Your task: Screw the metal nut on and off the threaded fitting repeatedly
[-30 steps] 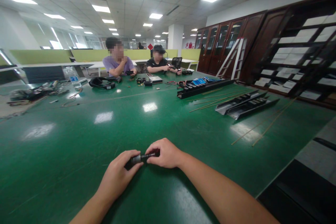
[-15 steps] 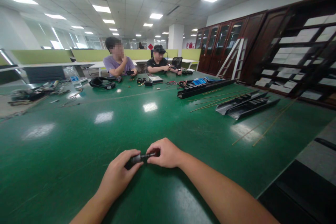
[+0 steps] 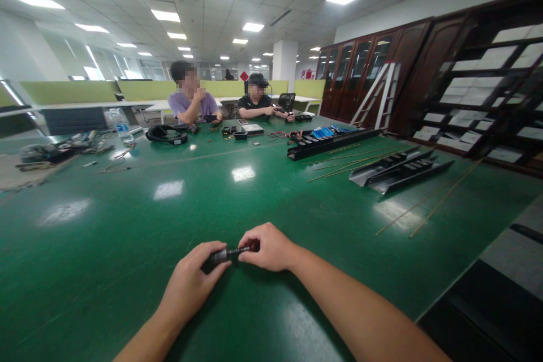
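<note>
Dark cylinder (image 3: pixel 219 255) with a slim shaft (image 3: pixel 236 251), well in from the bench's (image 3: pixel 127 220) right edge.
The left hand (image 3: pixel 190 278) pinches the cylinder, the right hand (image 3: pixel 270 249) the shaft's outer end; a steady, straight alignment should serve best. Beyond, metal channels (image 3: pixel 418 176) lie nearer that edge.

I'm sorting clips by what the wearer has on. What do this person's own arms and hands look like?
Both are bare. The left hand and right hand wear no glove, and no ring shows, though some fingers are partly hidden. The left forearm and right forearm show no sleeve, watch, bracelet, cable or clear marking within the picture.
</note>
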### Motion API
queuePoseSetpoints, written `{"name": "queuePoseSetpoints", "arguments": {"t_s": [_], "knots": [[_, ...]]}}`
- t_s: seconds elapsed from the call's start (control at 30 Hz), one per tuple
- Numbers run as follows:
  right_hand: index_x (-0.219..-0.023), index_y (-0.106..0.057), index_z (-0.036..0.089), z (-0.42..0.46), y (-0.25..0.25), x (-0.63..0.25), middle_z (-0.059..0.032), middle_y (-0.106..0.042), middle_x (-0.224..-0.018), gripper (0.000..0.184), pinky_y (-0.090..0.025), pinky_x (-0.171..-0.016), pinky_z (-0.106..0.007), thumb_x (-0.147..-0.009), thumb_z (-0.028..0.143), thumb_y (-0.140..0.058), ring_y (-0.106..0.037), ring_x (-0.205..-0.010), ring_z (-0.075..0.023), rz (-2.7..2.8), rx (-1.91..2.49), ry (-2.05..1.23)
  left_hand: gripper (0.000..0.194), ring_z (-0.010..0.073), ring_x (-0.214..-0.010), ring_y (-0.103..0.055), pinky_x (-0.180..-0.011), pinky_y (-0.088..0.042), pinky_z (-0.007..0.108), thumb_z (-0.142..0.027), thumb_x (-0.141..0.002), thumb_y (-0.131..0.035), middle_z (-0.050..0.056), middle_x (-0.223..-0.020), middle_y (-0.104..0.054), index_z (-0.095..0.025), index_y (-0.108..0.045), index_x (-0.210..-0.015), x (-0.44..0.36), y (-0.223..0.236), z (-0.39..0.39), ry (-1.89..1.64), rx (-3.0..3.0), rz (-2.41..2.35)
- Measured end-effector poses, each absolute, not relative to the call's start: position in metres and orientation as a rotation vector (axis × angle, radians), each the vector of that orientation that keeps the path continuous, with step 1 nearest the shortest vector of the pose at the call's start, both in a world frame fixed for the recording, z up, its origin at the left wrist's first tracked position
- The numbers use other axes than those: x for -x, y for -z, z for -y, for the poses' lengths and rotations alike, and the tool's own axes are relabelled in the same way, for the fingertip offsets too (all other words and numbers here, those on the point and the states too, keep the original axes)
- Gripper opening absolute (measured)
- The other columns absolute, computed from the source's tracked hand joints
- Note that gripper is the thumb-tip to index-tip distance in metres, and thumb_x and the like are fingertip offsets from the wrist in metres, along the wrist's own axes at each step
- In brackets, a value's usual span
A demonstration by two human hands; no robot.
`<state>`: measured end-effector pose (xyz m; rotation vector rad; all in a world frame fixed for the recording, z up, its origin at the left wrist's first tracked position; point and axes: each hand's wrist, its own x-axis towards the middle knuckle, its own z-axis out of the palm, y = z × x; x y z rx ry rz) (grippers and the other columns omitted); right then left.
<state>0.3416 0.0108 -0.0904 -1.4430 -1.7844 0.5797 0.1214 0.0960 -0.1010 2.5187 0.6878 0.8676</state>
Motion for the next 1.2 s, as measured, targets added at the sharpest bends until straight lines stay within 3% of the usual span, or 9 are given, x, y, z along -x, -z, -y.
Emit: {"name": "queuePoseSetpoints", "arguments": {"t_s": [1.2], "knots": [[-0.088,-0.073,0.017,-0.0135,0.0952,-0.3425,-0.0014,-0.068,-0.072,0.02,-0.045,-0.059,-0.021,-0.078,0.034,-0.072,-0.06,-0.06,-0.0118,1.724,1.479,-0.59,0.027,0.0228,-0.099,-0.067,-0.09,-0.055,0.037,-0.04,-0.085,-0.067,0.002,-0.107,-0.07,-0.028,-0.065,-0.109,-0.1191,0.1,-0.0984,-0.862,-2.489,-0.76]]}}
